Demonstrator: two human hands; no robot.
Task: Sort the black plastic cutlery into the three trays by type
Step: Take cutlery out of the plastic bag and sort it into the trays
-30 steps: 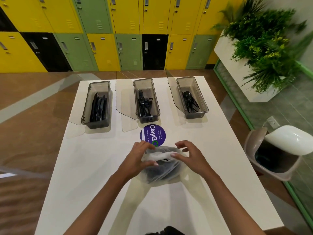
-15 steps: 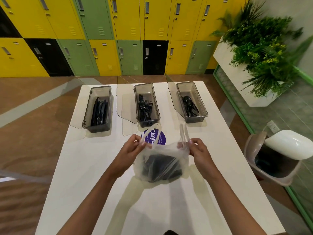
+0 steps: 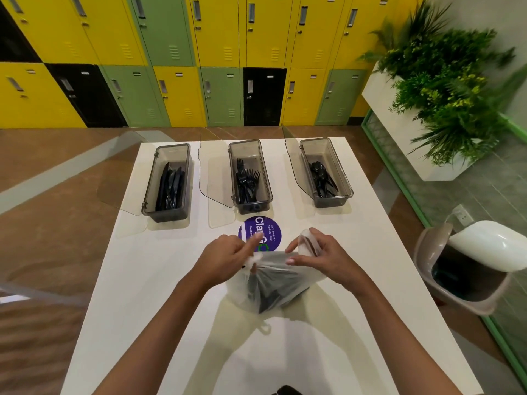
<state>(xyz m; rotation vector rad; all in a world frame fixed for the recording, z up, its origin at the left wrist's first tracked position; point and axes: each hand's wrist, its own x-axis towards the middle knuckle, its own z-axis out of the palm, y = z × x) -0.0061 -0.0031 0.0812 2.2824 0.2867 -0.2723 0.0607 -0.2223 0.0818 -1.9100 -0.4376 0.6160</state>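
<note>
Just on the near side of the round purple sticker, a thin, crinkled, translucent bag holds a dark bundle of black cutlery. The left hand pinches its bunched rim; the right hand grips its looped handle. Beyond the sticker stand smoky rectangular plastic trays on the smooth white table: the knife tray to its left, the fork tray straight behind, the spoon tray to its right.

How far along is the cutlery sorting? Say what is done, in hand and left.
Done: knives lie in the left tray, forks in the middle tray, spoons in the right tray. In hand: the left hand and right hand pinch the top of the plastic bag on the table. Left: the dark cutlery inside it is unsorted.
</note>
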